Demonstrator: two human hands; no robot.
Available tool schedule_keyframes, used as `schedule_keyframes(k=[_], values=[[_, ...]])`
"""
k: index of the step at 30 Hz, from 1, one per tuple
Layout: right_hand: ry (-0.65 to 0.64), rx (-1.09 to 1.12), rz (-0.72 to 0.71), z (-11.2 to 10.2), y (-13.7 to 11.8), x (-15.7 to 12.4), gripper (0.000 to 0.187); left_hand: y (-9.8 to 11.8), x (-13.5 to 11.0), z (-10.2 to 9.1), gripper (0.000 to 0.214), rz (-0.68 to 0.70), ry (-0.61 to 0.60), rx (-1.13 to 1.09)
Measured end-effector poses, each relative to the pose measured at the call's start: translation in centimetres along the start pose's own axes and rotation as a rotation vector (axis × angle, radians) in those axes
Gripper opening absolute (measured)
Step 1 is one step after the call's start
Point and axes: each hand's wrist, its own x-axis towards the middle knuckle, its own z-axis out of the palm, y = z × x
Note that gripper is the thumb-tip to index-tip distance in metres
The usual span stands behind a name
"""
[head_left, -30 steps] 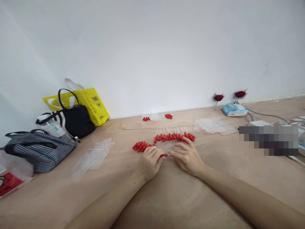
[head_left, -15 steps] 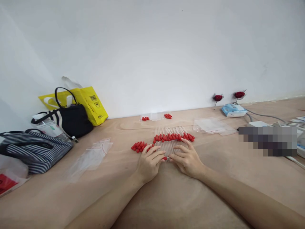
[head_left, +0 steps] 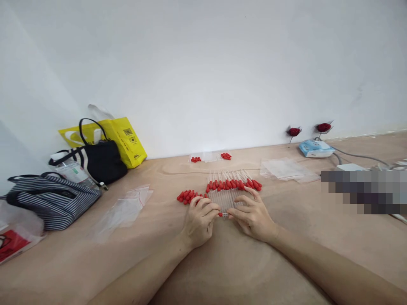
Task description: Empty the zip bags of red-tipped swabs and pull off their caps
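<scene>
A row of thin clear tubes (head_left: 226,195) lies on the tan table, several of them topped with red rubber caps (head_left: 234,184). A loose heap of red caps (head_left: 187,195) sits just left of them. My left hand (head_left: 199,220) is curled, fingertips pinched on a red cap (head_left: 220,214) at the near end of the tubes. My right hand (head_left: 253,217) meets it there, thumb and forefinger pinched on a clear tube's end, other fingers spread over the tubes.
Clear plastic bags (head_left: 125,208) lie at the left and at the right (head_left: 288,169). A striped bag (head_left: 51,199), a black bag (head_left: 98,159) and a yellow bag (head_left: 125,140) stand far left. Small cap piles (head_left: 226,156) lie by the wall. A blue pack (head_left: 316,148) and cables sit far right.
Both hands stayed at the near end of the tubes and drew slightly toward me. The red cap in my left fingers has closed in on the tube end.
</scene>
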Motion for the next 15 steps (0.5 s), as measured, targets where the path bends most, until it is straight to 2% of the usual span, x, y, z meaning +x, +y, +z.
schedule_keyframes(k=[3,6,9,12,15], values=[[0.002,-0.019,0.060,-0.4,1.1,-0.4,0.017,-0.3,-0.2,-0.4,0.018,-0.070,0.016,0.003],[0.003,-0.107,0.242,-0.9,2.4,-1.0,0.018,-0.5,-0.5,-0.5,0.016,-0.136,0.064,-0.018],[-0.089,-0.198,0.386,-0.9,2.9,-1.4,0.021,-0.6,-0.8,-0.2,0.015,-0.188,0.105,-0.073],[-0.186,-0.255,0.461,-0.6,2.8,-1.7,0.026,-1.1,-0.8,-0.2,0.020,-0.321,0.150,-0.086],[-0.224,-0.278,0.511,-0.3,2.7,-2.0,0.034,-2.5,-0.9,-0.8,0.024,-0.499,0.183,-0.054]])
